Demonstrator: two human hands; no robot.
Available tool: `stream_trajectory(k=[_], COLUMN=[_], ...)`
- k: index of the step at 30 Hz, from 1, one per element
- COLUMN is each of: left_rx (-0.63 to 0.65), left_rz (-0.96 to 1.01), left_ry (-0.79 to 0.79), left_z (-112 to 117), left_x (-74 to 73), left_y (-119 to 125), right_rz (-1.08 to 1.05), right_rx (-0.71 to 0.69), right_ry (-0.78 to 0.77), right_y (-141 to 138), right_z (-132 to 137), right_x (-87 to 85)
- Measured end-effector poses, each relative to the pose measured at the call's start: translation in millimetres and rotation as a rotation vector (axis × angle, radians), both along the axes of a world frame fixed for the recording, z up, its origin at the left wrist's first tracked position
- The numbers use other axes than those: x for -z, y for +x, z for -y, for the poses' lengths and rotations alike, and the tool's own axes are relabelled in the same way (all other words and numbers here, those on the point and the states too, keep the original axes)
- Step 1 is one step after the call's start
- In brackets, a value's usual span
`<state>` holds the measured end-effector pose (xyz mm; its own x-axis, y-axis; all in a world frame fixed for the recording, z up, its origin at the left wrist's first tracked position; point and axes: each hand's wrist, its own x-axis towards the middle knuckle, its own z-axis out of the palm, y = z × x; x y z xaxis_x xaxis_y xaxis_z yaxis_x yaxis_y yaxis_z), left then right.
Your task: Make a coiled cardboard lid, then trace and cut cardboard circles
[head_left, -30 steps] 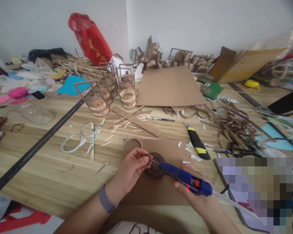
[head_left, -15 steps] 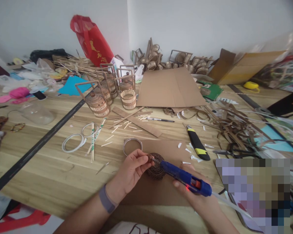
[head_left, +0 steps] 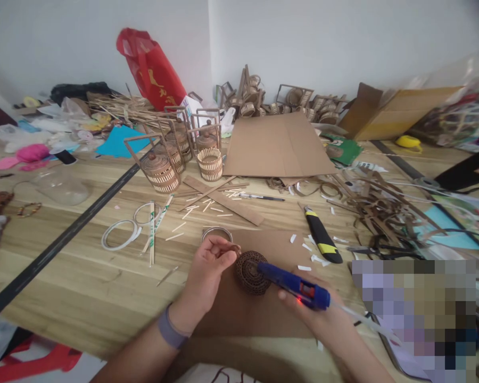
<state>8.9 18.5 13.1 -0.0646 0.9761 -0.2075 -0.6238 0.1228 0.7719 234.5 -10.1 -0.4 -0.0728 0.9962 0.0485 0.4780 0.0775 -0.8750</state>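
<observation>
My right hand (head_left: 303, 306) grips a blue hot glue gun (head_left: 293, 282) whose nozzle points left at a round, domed disc of coiled corrugated cardboard (head_left: 250, 272). The disc lies on a flat brown cardboard sheet (head_left: 259, 314). My left hand (head_left: 207, 268) is closed in a pinch on a small brown bead-like piece (head_left: 234, 248), held just left of and above the disc. A grey band sits on my left wrist. A tape ring (head_left: 216, 232) lies just beyond my left hand.
A black-and-yellow utility knife (head_left: 322, 242) lies right of the sheet. Small cardboard lanterns in frames (head_left: 175, 157) stand mid-table, with a large cardboard sheet (head_left: 277, 143) behind. Cardboard strips (head_left: 379, 205) pile at the right. White tape rings (head_left: 122, 234) and chopsticks lie left. A red bag (head_left: 151, 69) leans on the wall.
My left hand has lifted the small piece up and away to the left of the glue gun's nozzle. The glue gun has drawn back slightly and its nozzle now hovers over the disc.
</observation>
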Motion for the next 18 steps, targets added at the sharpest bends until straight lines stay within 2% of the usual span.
stream_trajectory(k=[3,5,7,12,18], left_rx=[-0.003,0.023,0.052,0.099,0.12], left_rz=[0.006,0.015,0.024,0.02,-0.03], left_ry=[0.008,-0.005,-0.023,-0.047,-0.045], left_z=[-2.2,-2.6,-1.9,0.4,-1.1], left_x=[-3.6,-5.2,-5.7,-5.7,-2.9], left_y=[-3.2,-3.4,-2.0,1.3,1.1], right_rz=[-0.335,-0.614,-0.796,-0.934,-1.022], right_rx=[0.143,0.136,0.1,0.04,0.041], right_ry=[-0.311,-0.456,-0.529,-0.572,-0.486], right_y=[4.7,8.6,12.7,18.4,12.2], right_z=[-5.1,-9.6,-12.9,-13.4,-17.7], right_x=[-3.9,-7.9,-11.9,-21.9,-33.9])
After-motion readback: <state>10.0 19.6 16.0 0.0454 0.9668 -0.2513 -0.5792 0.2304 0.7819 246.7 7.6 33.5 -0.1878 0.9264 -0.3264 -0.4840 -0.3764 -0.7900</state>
